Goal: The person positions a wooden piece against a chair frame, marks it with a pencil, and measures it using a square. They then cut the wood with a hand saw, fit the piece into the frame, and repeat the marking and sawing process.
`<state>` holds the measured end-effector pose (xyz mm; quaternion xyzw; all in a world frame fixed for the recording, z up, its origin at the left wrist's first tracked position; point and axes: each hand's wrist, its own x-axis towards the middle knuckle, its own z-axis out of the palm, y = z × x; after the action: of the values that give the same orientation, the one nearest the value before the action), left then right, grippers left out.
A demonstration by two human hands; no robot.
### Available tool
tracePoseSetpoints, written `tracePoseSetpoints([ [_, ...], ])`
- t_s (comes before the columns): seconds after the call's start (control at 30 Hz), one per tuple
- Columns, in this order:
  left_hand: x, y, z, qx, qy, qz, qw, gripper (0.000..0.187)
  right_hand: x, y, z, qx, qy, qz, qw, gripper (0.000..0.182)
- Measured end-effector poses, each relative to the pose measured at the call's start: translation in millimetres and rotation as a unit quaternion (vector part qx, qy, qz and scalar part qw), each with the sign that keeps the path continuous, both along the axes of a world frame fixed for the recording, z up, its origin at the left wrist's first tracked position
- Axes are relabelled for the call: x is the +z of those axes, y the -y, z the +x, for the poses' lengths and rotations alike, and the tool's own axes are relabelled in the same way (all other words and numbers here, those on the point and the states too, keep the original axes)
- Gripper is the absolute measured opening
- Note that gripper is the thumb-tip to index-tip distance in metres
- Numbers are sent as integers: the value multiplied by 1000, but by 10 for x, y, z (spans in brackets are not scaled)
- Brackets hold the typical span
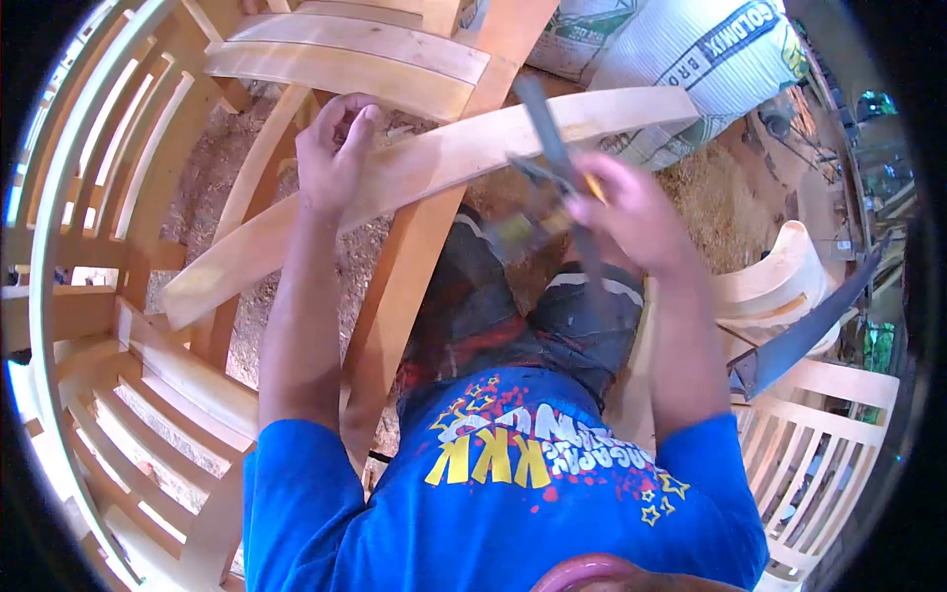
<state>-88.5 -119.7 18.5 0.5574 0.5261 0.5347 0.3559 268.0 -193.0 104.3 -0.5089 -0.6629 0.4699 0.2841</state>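
Observation:
A long curved wooden board (424,163) lies slantwise over a straight wooden beam (409,261). My left hand (333,143) is over the curved board, its loosely curled fingers past the far edge and a gap between thumb and forefinger; it holds nothing that I can see. My right hand (626,202) is closed around a dark, long-bladed metal tool (543,118), smeared by motion, whose exact kind I cannot make out. Part of this blade passes in front of the curved board. A small yellow-orange piece (595,187) shows at my right fingers.
Slatted wooden furniture frames (148,464) stand on the left, and another slatted piece (809,454) is at the lower right. A handsaw (804,340) leans near curved wooden parts (774,281). Full white sacks (691,69) stand at the back. Shavings (705,202) cover the ground.

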Motion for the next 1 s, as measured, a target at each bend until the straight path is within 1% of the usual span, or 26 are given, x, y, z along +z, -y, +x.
tracePoseSetpoints([
  [0.03,-11,20,2,-11,8,23,1000,38,-94,-305,-246,3,48,3,999,44],
  [0.1,17,29,27,-33,22,72,997,42,-487,-835,-670,-29,-66,-58,996,41],
  [0.13,136,105,68,-58,14,46,997,47,-579,-1021,-863,-41,-54,-82,994,41],
  [0.17,166,100,77,-67,-57,79,993,47,-636,-1158,-1015,-52,-42,-107,992,42],
  [0.23,173,75,84,-84,-197,139,967,47,-683,-1328,-1192,-41,53,-4,998,45],
  [0.27,160,64,108,-56,-248,101,962,43,-712,-1373,-1230,-37,100,45,993,47],
  [0.37,-4,-25,104,-51,-303,50,950,27,-689,-1231,-1226,-57,111,125,984,46],
  [0.47,56,-4,113,-62,-263,15,963,22,-918,-1076,-999,-86,-43,172,980,43],
  [0.57,27,-57,94,-77,-264,-25,961,19,-940,-815,-737,-103,-168,117,973,43],
  [0.6,14,-52,90,-79,-255,-20,964,19,-951,-786,-641,-80,-171,93,978,39],
  [0.67,0,-40,107,-82,-235,-9,969,18,-806,-723,-546,-59,-162,41,984,33],
  [0.7,13,-39,129,-81,-234,-22,969,19,-718,-709,-519,-46,-158,17,986,31],
  [0.83,11,-89,117,-84,-236,-64,966,24,-665,-711,-579,13,-143,63,988,35],
  [0.93,-3,-117,115,-78,-261,-73,959,28,-715,-762,-561,38,-89,26,995,33],
  [1.0,-25,-113,122,-67,-263,-76,959,30,-721,-765,-560,37,-99,3,994,32],
])
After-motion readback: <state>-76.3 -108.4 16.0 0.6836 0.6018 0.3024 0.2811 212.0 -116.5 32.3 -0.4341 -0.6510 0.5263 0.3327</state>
